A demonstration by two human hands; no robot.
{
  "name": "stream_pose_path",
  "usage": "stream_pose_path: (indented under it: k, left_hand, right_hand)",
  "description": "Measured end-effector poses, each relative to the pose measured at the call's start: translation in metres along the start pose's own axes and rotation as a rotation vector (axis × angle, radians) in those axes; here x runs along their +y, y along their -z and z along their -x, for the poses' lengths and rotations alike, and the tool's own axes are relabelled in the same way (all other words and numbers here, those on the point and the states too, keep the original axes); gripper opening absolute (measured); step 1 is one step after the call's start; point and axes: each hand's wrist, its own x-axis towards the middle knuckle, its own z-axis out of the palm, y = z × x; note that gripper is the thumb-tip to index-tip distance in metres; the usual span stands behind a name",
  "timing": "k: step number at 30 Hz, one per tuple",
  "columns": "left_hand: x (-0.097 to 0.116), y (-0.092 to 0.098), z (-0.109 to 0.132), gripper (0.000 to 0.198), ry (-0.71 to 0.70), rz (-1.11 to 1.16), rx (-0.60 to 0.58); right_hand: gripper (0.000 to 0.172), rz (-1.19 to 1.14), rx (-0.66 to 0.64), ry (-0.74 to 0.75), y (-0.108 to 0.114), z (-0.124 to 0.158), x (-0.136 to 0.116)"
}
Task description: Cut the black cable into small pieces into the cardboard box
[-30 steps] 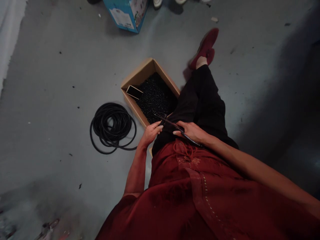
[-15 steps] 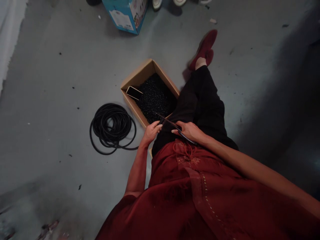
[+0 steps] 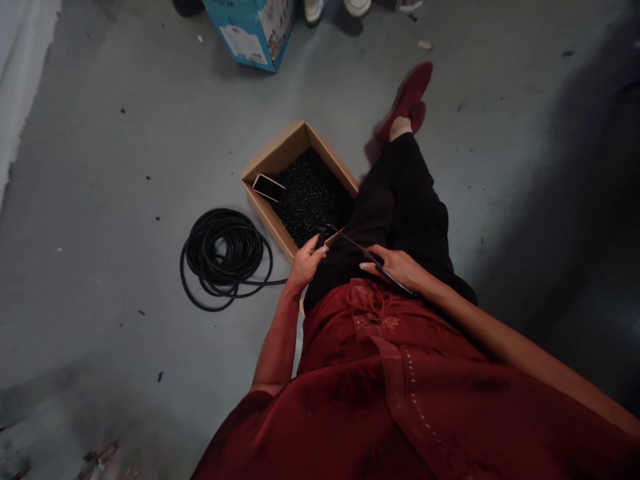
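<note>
Nearest the camera, the person sits on the floor in a dark red tunic [image 3: 380, 393] and black trousers [image 3: 400, 207], both hands at the lap. The left hand [image 3: 305, 263] has its grip clenched round the free end of a black hose [image 3: 321, 237], holding it up just over the near corner of the box. The right hand [image 3: 397, 267] has its grip closed on the handles of a pair of scissors [image 3: 356, 246], whose long blades reach across to the hose end. Whether the blades are parted is too fine to tell.

Just beyond the hands, a cardboard box [image 3: 273, 150] lies open on the floor. It is filled across its bottom with short black pieces [image 3: 310, 197], and a flat phone-like slab [image 3: 269, 187] leans in its left corner. By the look of it a good deal of cutting is done. To the left the coil [image 3: 225, 257] lies in many loops, one strand running from it to the left hand, so I judge much hose is left uncut.

The floor [image 3: 125, 133] is bare grey concrete, scuffed and dotted with dark specks. The person's red shoe [image 3: 407, 97] points away past the box. At the far edge stand a blue printed carton [image 3: 250, 30] and another person's pale shoes [image 3: 357, 7], with a white sheet [image 3: 20, 80] along the left side
</note>
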Motion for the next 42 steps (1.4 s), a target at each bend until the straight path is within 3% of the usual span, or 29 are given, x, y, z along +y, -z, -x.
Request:
stream_pose_path:
  k: [15,19,24,35,42]
  left_hand:
    - [0.0,-0.007,0.0,0.037,-0.025,-0.045,0.02]
    - [0.004,-0.01,0.001,0.036,-0.028,-0.049,-0.021]
    - [0.0,-0.012,0.001,0.039,-0.023,-0.063,0.007]
    - [-0.006,-0.014,0.006,0.046,0.032,-0.023,-0.07]
    - [-0.003,-0.013,0.006,0.044,0.029,-0.093,-0.009]
  right_hand:
    - [0.049,0.119,0.015,0.092,0.001,0.009,0.001]
    - [0.05,0.138,0.012,0.094,0.001,0.007,-0.003]
    - [0.049,0.154,0.012,0.071,0.001,0.006,-0.005]
    - [0.052,0.063,0.023,0.007,0.0,0.002,-0.001]
    - [0.047,0.017,-0.012,-0.014,0.001,0.0,-0.004]
